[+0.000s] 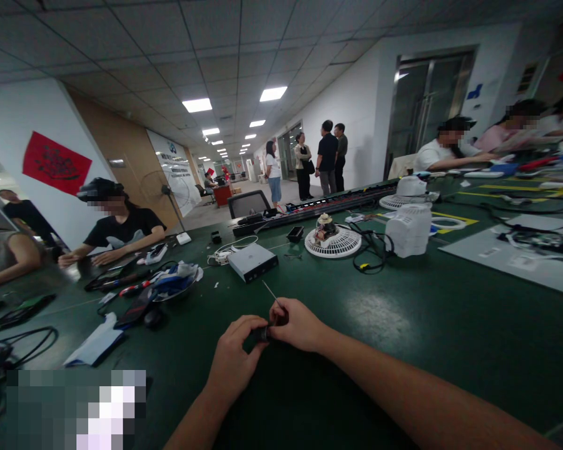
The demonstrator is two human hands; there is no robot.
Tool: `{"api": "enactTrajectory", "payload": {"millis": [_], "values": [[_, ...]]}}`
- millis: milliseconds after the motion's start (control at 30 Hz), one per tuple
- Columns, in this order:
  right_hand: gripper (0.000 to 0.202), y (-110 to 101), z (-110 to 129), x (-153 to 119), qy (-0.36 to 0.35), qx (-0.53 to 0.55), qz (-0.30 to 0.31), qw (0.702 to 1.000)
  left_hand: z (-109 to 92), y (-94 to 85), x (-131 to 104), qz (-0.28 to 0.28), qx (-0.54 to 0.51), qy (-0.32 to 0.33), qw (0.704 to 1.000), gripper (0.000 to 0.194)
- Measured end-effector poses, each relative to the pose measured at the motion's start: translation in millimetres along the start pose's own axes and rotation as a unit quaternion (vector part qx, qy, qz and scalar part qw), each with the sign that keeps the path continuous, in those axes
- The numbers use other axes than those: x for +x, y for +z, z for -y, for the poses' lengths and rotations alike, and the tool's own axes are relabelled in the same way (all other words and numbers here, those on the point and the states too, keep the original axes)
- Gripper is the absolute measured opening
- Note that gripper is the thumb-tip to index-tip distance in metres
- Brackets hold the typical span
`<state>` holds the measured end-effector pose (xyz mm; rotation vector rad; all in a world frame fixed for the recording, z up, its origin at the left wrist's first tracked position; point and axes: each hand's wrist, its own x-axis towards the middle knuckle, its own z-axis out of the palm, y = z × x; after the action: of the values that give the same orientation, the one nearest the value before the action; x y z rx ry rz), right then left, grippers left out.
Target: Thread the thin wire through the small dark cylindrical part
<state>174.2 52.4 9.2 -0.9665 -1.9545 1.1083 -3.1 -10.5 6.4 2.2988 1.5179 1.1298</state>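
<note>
One small dark part (263, 334), too blurred to read, pinched between thumb and fingertips of my left hand (233, 353); my right hand (303, 325), just beside, is closed on one thin metal rod (269, 290) and touches the part. Beyond both hands: one silver box (252, 259), marking illegible. Farther right: one round white grille (343, 244), one white housing (409, 231); left: one blue-and-white bundle (174, 281).

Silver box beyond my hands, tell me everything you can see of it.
The silver box is flat and squarish, metal-looking, with a black front whose details are too small to tell. It looks closed and lies flat, slightly angled, on the green table. White cable lies beside its left edge; contact is unclear. Neither left hand nor right hand touches it.
</note>
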Motion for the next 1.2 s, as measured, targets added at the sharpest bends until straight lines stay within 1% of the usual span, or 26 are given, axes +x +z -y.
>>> {"api": "enactTrajectory", "payload": {"millis": [33, 100, 200, 300, 367, 467, 533, 600, 667, 800, 867, 1000, 1200], "values": [[0.027, 1, 0, 0, 0.026, 0.007, 0.014, 1.000, -1, 0.4, 0, 0.000, -0.002, -0.001, 1.000, 0.027], [0.022, 1, 0, 0, 0.049, -0.031, 0.005, 0.998, -1, 1.5, 1, -0.006, -0.003, -0.010, 1.000, 0.026], [0.018, -6, 3, 0, 0.019, -0.147, -0.035, 0.988, 0, 3.0, 2, -0.017, 0.011, -0.035, 0.999, 0.026], [0.026, -21, 5, -1, 0.007, -0.262, -0.040, 0.964, 4, 3.3, 2, -0.026, 0.033, -0.065, 0.997, 0.026], [0.027, -32, 6, -2, -0.021, -0.320, -0.024, 0.947, 6, 2.4, 2, -0.035, 0.046, -0.086, 0.995, 0.024], [0.023, -42, 6, -4, -0.099, -0.352, 0.021, 0.930, 7, -0.4, 2, -0.050, 0.057, -0.136, 0.988, 0.024], [0.023, -44, 6, -5, -0.140, -0.354, 0.043, 0.924, 5, -2.3, 3, -0.052, 0.058, -0.168, 0.983, 0.025], [0.025, -42, 6, -5, -0.164, -0.350, 0.053, 0.921, 4, -3.6, 4, -0.045, 0.057, -0.182, 0.981, 0.024], [0.028, -39, 8, -6, -0.175, -0.353, 0.048, 0.918, 3, -3.9, 4, -0.034, 0.053, -0.177, 0.982, 0.021], [0.029, -38, 11, -7, -0.163, -0.389, 0.013, 0.907, 4, -2.9, 3, -0.032, 0.050, -0.157, 0.986, 0.022], [0.028, -39, 11, -7, -0.162, -0.392, 0.013, 0.906, 4, -2.2, 3, -0.037, 0.054, -0.145, 0.987, 0.021], [0.027, -39, 10, -8, -0.172, -0.385, 0.034, 0.906, 7, -0.7, 3, -0.030, 0.061, -0.119, 0.991, 0.020], [0.027, -38, 11, -8, -0.157, -0.411, 0.010, 0.898, 10, 1.0, 1, -0.030, 0.066, -0.101, 0.992, 0.021]]}}
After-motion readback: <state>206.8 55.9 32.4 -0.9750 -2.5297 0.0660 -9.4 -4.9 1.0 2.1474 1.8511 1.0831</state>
